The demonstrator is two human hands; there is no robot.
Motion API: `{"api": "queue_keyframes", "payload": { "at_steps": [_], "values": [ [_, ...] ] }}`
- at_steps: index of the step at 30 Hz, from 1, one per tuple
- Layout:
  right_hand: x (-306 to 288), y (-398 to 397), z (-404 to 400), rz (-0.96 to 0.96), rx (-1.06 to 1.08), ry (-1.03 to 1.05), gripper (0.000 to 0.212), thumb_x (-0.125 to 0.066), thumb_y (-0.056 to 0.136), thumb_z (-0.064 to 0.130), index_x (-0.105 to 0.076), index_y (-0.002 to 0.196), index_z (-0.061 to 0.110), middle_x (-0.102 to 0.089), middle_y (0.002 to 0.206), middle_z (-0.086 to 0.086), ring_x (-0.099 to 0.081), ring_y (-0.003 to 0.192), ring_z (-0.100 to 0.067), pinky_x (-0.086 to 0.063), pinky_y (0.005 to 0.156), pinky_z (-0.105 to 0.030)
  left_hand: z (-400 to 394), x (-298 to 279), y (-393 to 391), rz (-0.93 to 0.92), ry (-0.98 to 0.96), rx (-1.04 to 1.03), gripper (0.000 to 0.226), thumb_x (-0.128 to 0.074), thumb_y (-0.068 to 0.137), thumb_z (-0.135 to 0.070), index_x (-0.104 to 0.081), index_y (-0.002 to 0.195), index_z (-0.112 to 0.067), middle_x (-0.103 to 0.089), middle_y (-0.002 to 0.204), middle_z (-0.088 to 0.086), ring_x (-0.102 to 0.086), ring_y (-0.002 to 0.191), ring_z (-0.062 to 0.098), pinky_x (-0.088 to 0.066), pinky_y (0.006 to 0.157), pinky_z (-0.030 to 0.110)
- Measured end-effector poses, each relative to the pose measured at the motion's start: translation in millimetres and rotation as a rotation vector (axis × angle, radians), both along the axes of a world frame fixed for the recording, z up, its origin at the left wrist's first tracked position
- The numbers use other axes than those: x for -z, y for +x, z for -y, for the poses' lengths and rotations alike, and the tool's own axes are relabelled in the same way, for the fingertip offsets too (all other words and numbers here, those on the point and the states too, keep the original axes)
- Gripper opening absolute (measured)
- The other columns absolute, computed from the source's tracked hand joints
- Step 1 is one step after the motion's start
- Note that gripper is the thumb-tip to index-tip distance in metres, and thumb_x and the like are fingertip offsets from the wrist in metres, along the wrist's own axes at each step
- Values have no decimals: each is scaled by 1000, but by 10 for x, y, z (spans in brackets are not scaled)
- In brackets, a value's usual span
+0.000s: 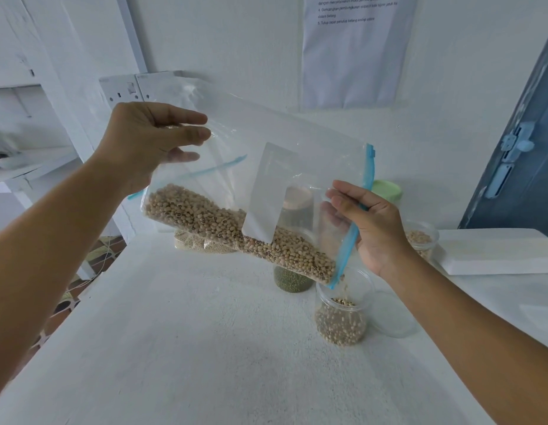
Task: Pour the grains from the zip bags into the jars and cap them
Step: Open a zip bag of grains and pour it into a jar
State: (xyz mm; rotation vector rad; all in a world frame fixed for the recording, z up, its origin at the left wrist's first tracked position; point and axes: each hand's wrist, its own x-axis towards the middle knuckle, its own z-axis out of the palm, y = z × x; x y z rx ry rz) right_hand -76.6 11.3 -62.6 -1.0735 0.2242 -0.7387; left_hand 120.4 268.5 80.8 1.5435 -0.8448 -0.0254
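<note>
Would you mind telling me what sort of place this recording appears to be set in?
Probably a plain room at home set up for a demo: a white table against a white wall with a wall socket, a taped-up instruction sheet, and a blue door on the right.

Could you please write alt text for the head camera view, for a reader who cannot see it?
Two hands tilt a clear zip bag of beans, pouring them into an open jar on a white table. The left hand lifts its bottom; the right hand holds its mouth.
</note>
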Motion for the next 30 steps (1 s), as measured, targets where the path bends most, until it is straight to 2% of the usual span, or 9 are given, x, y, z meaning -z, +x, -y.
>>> {"api": "queue_keyframes", "payload": {
  "at_steps": [30],
  "values": [
    [11, 15, -20, -5, 8, -32, 24, -72, 91, -1, -76, 112, 9, -80, 105, -8, -77, 96, -23, -62, 90, -34, 12, -14, 35, 16, 12, -16, 21, -88, 74, -11, -83, 93, -17, -80, 84, 3, -76, 85, 18, -65, 80, 35]
  ]
}}
